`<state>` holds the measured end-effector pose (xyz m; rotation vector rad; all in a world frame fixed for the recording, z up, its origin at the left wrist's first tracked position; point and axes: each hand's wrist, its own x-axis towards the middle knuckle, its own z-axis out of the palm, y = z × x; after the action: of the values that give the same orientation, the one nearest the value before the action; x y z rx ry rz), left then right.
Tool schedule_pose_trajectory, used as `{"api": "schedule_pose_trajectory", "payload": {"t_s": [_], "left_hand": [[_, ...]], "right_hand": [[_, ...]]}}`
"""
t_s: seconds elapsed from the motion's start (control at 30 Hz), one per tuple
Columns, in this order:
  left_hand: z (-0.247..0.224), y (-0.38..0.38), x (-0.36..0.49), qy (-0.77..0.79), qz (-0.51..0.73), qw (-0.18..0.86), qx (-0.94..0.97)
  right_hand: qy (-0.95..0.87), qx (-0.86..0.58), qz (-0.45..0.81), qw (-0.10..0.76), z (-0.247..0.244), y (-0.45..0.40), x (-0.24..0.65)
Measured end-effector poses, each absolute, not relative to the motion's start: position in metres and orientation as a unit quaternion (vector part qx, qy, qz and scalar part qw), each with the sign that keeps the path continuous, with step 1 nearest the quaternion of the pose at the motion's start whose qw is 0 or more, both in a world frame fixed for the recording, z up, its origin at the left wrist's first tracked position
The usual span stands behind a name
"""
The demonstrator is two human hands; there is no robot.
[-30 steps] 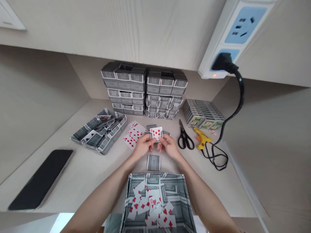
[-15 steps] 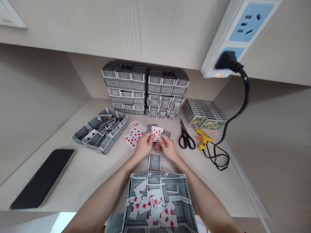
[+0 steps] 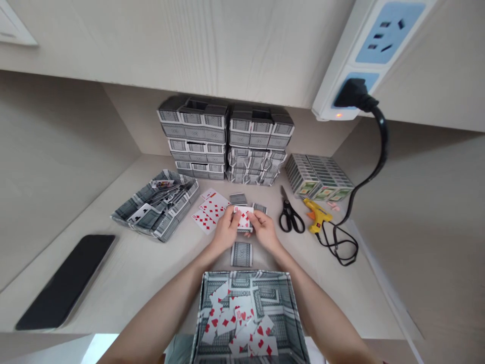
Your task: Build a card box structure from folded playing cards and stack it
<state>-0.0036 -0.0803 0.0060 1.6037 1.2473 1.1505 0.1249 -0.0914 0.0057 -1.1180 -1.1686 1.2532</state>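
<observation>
My left hand and my right hand pinch a red ten card between them, its face up, with a pale folded edge along its lower side. Just in front of the hands, a small card piece lies back up on the table. Two more patterned pieces lie beyond the hands, one of them behind the held card. Left of my left hand, several diamond cards are spread face up. Nearest my body, a box made of cards holds cut card pieces.
Card-made boxes are stacked at the back. A tray of cards and a phone are at left. Scissors, a yellow glue gun with its cord, and card packs are at right. A power strip is above.
The held card has come down slightly toward me and tilted flatter. More of the patterned pieces beyond it shows. Both hands still hold it.
</observation>
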Motion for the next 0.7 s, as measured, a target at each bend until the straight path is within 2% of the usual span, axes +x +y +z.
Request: {"api": "schedule_pose_trajectory", "payload": {"t_s": [0.2,0.53,0.7], "left_hand": [[0.0054,-0.0827,-0.0022,0.492,0.472,0.4,0.612],[0.0069,-0.0822,-0.0037,0.542,0.445,0.31,0.642],[0.0073,-0.083,-0.0056,0.524,0.462,0.326,0.636]], "right_hand": [[-0.458,-0.423,0.583,0.521,0.0068,-0.0923,0.1222],[-0.43,-0.401,0.639,0.496,0.0017,-0.091,0.124],[-0.425,-0.371,0.663,0.492,0.0002,-0.0909,0.1235]]}}
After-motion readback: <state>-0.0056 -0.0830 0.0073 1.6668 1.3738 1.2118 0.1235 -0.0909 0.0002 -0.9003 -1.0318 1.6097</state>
